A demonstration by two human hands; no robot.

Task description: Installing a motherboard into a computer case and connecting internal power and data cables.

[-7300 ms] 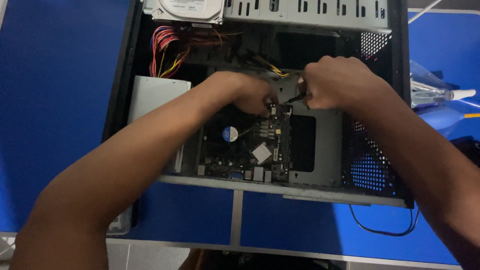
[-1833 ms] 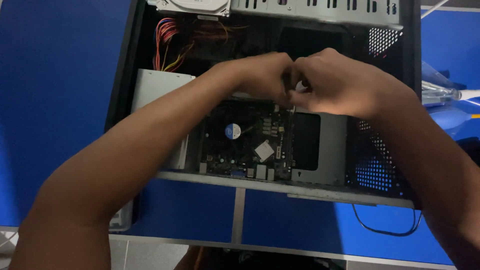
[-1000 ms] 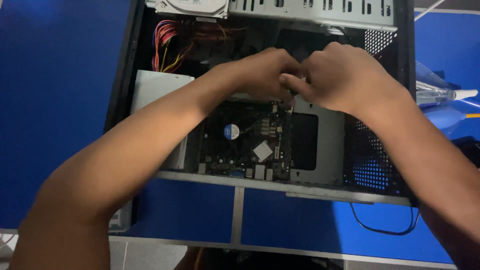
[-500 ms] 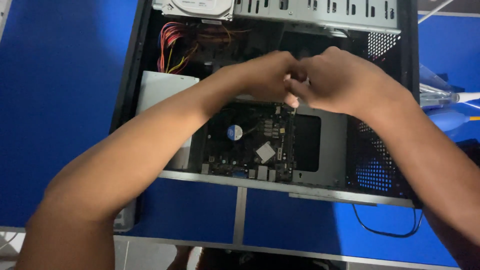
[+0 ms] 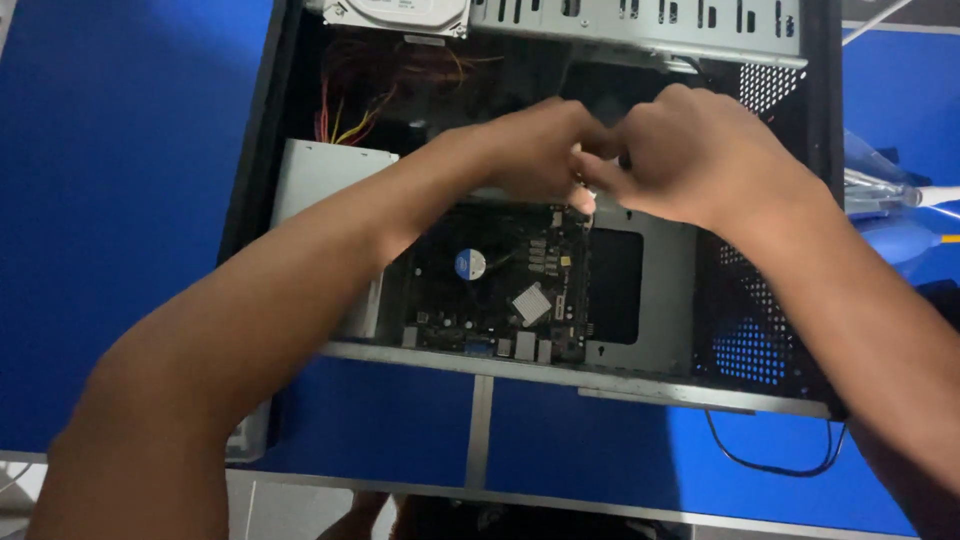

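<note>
Both hands' grips (image 5: 585, 175) meet above the motherboard (image 5: 500, 285); pinched item hidden.

Two bare forearms enter from the bottom of the view, with no sleeves, gloves, watch or bracelets visible on either. The left hand (image 5: 530, 150) and the right hand (image 5: 700, 155) are both uncovered, and no rings show on the fingers (image 5: 590, 175) that can be seen. The forearms look broad in the near part of the frame, tapering toward the wrists.
</note>
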